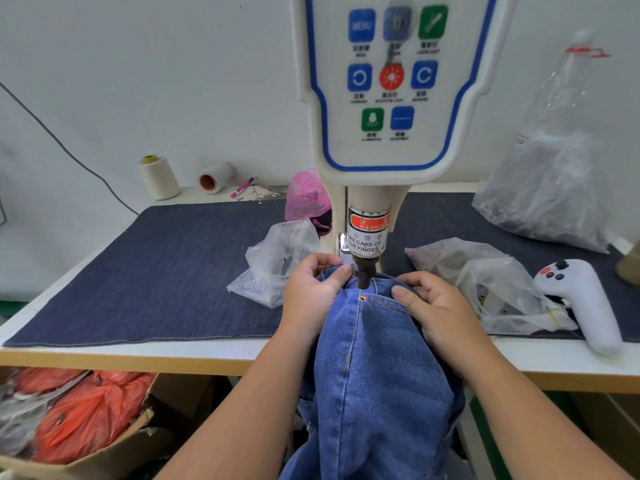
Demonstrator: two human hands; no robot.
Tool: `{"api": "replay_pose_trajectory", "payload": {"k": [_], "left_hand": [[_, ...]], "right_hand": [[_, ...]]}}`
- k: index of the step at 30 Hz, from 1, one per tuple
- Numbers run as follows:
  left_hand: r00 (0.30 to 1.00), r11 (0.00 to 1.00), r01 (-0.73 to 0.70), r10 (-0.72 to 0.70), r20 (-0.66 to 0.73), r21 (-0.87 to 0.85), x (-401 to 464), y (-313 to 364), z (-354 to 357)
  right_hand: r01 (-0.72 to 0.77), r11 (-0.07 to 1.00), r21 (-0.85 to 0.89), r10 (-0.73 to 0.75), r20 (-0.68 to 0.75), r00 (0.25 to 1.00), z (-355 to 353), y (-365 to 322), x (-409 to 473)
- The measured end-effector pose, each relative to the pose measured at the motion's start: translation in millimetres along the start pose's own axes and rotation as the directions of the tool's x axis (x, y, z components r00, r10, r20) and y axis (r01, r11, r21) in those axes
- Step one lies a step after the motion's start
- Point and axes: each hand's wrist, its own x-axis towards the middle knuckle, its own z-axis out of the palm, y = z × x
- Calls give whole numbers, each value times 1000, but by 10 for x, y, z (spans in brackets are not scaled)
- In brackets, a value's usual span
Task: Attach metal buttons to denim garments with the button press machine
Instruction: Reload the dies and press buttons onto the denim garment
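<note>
Currently, the denim garment (367,375) is draped over the front edge of the bench (214,355), with its upper edge positioned directly beneath the dark punch (364,277) of the button press machine (388,98). A small metal rivet (362,298), lit by a red dot, sits on the fabric just in front of the punch, at the junction of two stitched seams.

The left hand (311,292) holds the garment on the left side of the punch; its fingers (325,260) are curled over the top fold of the denim and the thumb presses the fabric from the front. The right hand (429,306) holds the garment on the right side; its fingers are curled round the fabric and the thumb lies across the seam. Both hands are close to the punch, which carries a finger-warning label (367,233).

A dark denim mat (156,271) covers the bench top. Clear plastic bags (273,265) lie on either side of the machine column, and a pink bag (304,195) lies behind. A white handheld controller (581,299) rests at the right. Two thread cones (158,176) and a pink marker (242,187) are at the rear left. A cardboard box (104,455) with orange bags (90,410) sits below the bench.
</note>
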Motion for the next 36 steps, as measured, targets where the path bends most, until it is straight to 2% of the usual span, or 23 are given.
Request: {"api": "replay_pose_trajectory", "payload": {"k": [19, 23, 27, 31, 33, 36], "left_hand": [[1000, 1000, -2, 2, -9, -1, -24, 39, 1], [995, 999, -41, 38, -89, -31, -191, 136, -15], [994, 994, -100, 98, -54, -36, -427, 310, -116], [998, 982, 65, -68, -10, -180, -720, 368, -238], [985, 929, 171, -168, 38, -329, -921, 344, -307], [965, 824, 257, -245, 90, -506, -1147, 354, -452]], "right_hand": [[-30, 999, 39, 29, 14, 999, -15, 41, 8], [-28, 989, 146, 30, -14, 999, 9, -26, -49], [-16, 975, 223, 23, -27, 999, 27, -164, -282], [-51, 947, 317, 61, -21, 998, 158, -248, -612], [-72, 931, 358, 66, 27, 997, 231, -298, -766], [-71, 926, 370, 44, 79, 996, 279, -412, -920]]}}
